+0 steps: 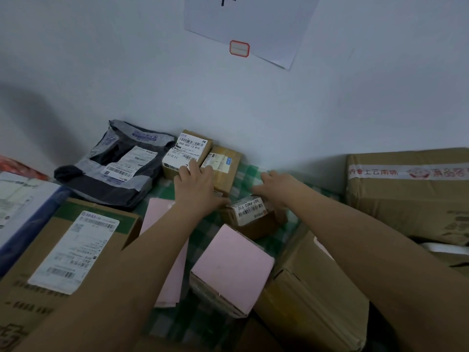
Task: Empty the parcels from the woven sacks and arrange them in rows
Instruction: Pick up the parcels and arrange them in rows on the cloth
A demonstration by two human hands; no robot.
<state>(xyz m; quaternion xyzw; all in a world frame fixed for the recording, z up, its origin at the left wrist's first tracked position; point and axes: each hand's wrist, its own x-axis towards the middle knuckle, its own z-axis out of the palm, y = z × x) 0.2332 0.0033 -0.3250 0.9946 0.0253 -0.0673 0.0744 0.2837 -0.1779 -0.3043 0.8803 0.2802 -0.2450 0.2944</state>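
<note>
Parcels lie on a green checked cloth [243, 179] against a white wall. My left hand [196, 186] rests with straight fingers on two small cardboard boxes by the wall: one with a large white label [186, 148] and one with a smaller label [224, 161]. My right hand [275, 189] lies flat just behind a small brown box with a barcode label [250, 214], fingers spread toward the left. A pink-topped box [232, 268] stands nearer to me. A grey plastic mailer bag [116, 165] lies left of the small boxes. No woven sack is in view.
A large labelled carton [73, 250] sits at the near left, a blue-and-white box [20, 201] beyond it. A big taped carton [411, 191] stands at the right, another brown carton [312, 288] below it. A pink flat piece [157, 214] lies under my left forearm. A paper sheet [253, 24] hangs on the wall.
</note>
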